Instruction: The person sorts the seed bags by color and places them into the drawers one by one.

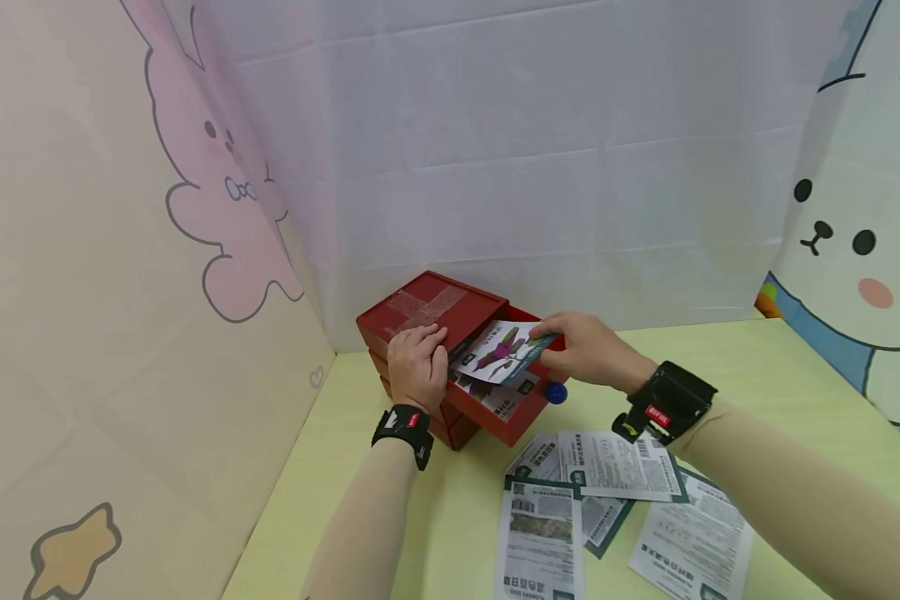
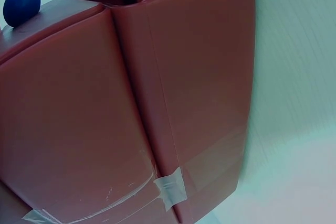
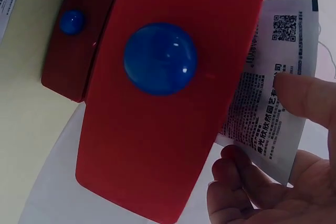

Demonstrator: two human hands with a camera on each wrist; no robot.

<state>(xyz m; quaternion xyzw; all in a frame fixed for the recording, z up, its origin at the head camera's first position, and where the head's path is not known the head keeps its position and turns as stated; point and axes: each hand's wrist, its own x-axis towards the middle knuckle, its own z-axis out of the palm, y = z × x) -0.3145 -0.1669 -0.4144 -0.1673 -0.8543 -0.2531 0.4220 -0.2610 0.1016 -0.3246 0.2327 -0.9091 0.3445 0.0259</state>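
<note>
Now the right hand pinches a printed packet over the pulled-out drawer! Left hand, fingers relaxed, rests against the red cabinet.

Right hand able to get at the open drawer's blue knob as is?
Likely yes: the blue knob sits uncovered on the drawer front, near the right hand. That hand pinches a packet, though, which it might need to release.
</note>
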